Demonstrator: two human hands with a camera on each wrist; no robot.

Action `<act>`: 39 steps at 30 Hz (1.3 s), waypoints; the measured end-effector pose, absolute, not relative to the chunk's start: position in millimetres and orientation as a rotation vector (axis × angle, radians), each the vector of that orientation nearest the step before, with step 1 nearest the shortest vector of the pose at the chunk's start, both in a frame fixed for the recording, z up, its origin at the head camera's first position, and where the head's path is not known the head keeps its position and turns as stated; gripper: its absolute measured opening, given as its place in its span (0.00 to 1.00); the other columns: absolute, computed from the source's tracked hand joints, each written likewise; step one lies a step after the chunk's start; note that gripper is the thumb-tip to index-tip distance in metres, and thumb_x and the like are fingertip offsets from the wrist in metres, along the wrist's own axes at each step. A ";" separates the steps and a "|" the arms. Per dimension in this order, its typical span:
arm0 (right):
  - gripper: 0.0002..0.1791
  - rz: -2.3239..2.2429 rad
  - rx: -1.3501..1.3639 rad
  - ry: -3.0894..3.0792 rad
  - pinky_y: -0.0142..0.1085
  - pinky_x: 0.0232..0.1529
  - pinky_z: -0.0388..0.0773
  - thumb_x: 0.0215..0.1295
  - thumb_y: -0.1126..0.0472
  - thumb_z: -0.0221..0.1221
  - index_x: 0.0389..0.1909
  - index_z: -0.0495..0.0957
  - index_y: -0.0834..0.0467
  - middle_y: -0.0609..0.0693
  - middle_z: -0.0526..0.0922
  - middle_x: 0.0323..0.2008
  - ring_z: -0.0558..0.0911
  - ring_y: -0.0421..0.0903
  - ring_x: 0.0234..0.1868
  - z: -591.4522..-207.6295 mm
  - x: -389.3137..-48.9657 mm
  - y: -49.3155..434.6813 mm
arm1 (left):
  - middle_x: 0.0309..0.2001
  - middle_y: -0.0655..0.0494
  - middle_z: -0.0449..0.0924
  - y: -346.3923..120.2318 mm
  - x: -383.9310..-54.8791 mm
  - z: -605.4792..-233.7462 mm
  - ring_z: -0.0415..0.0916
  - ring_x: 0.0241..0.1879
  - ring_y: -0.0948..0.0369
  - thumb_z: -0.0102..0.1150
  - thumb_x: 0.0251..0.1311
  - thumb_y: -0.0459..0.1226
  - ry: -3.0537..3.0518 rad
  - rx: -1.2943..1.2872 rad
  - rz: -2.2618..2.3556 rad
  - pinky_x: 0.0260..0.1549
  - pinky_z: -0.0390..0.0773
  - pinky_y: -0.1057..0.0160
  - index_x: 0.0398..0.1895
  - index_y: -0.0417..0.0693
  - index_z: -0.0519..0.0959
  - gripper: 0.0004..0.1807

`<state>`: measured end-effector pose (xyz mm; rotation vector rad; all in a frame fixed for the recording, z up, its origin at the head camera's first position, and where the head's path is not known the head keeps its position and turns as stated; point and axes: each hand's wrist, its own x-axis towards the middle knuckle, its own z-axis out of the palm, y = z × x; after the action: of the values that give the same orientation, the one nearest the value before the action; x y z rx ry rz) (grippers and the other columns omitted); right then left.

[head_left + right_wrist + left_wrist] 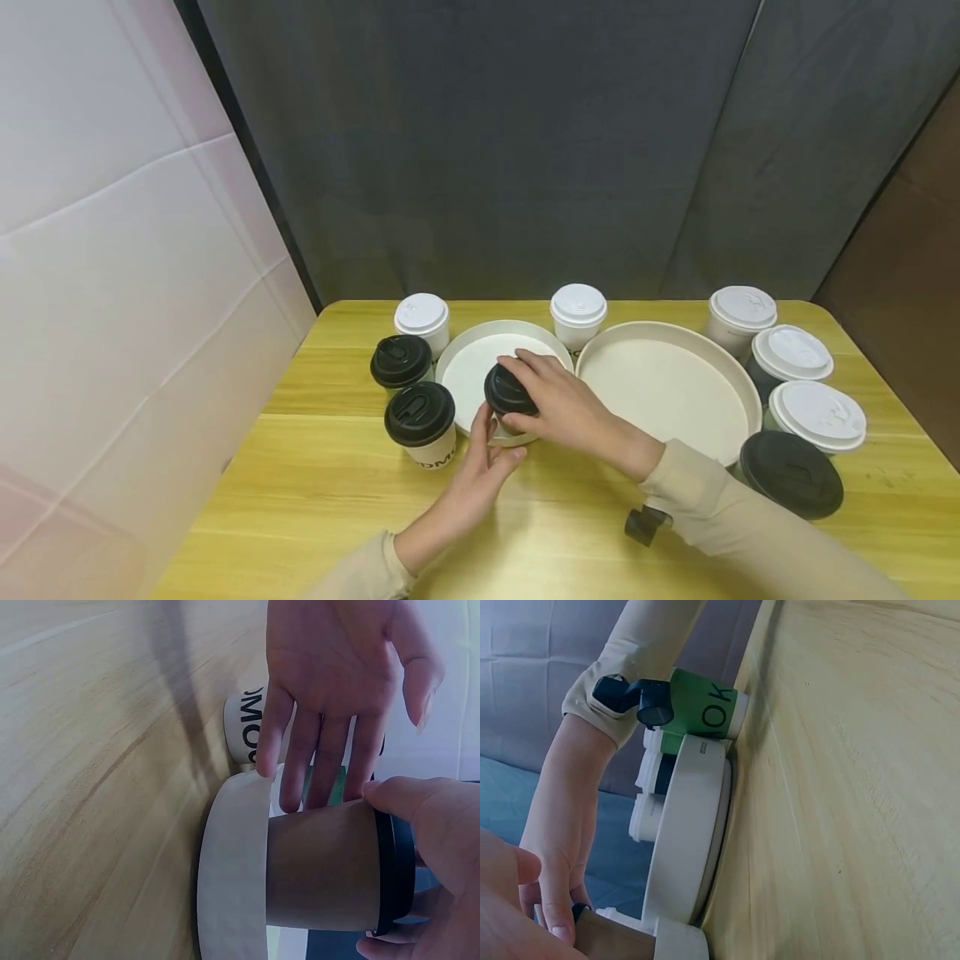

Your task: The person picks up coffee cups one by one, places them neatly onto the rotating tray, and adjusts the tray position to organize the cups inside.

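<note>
A brown paper cup (322,870) with a black lid (504,388) stands upright within the rim of the left round tray (462,364). My right hand (558,398) grips this cup from above, thumb and fingers around the lid. Low on the cup's near left side is my left hand (474,479). In the right wrist view that left hand (330,682) shows its palm, fingers extended and fingertips right at the cup's side. The left wrist view shows only part of the brown cup (615,937), beside the tray wall.
A second round tray (667,392) adjoins on the right. Left of the trays stand a white-lidded cup (422,317) and two black-lidded cups (420,417). Another white-lidded cup (577,308) is behind. Along the right edge are several white-lidded cups (791,352) and a black-lidded one (791,473).
</note>
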<state>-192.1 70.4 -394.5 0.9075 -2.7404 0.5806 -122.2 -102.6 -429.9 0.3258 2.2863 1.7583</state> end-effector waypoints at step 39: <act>0.44 0.561 0.936 -2.730 0.54 0.67 0.71 0.58 0.42 0.67 0.72 0.63 0.52 0.62 0.69 0.69 0.71 0.60 0.68 -390.2 -189.5 65.6 | 0.81 0.57 0.37 -148.2 -78.6 -358.5 0.41 0.80 0.52 0.53 0.71 0.45 2.476 0.407 1.703 0.75 0.53 0.45 0.80 0.60 0.35 0.45</act>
<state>-189.5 65.6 -390.2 0.9362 -2.7305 0.5608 -78.6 -148.2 -358.5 0.4070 2.4763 1.7032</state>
